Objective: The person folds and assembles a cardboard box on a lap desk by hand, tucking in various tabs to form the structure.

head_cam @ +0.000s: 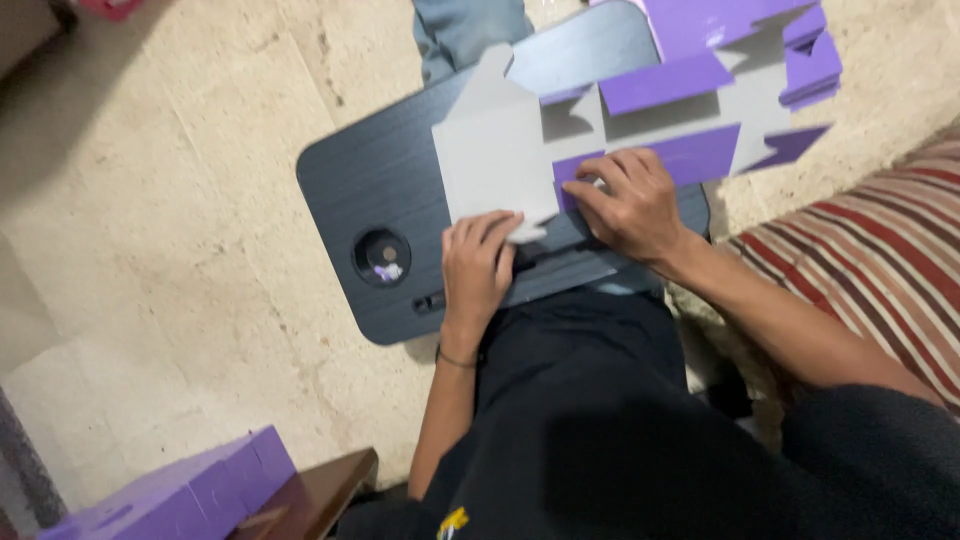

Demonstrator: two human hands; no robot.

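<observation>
Looking down, I see my left hand (478,270) and right hand (628,203) both on a flat die-cut cardboard box blank (600,130), grey on the inner face, purple on the outer. It lies on a dark lap desk (385,180) across my legs, over a pale stone floor (170,200).

Hidden bits: the blank's far end is cut off by the top frame edge, so its full outline is unknown. My hands cover the near edge of the blank; the fold line under them is hard to make out. A round cup hole (381,256) in the desk holds something small and purple-white, too blurred to name.

Long axis of the blank runs from the near grey panel at centre up and away to the upper right corner, flaps sticking out on both sides.

Left hand: fingers curled lightly, pinching a small grey tab at the panel's near corner. Right hand: fingers bent, pressing down on a purple flap, grip itself not clear.

A striped cushion (880,260) sits at right; a folded purple box (180,495) lies at lower left.
</observation>
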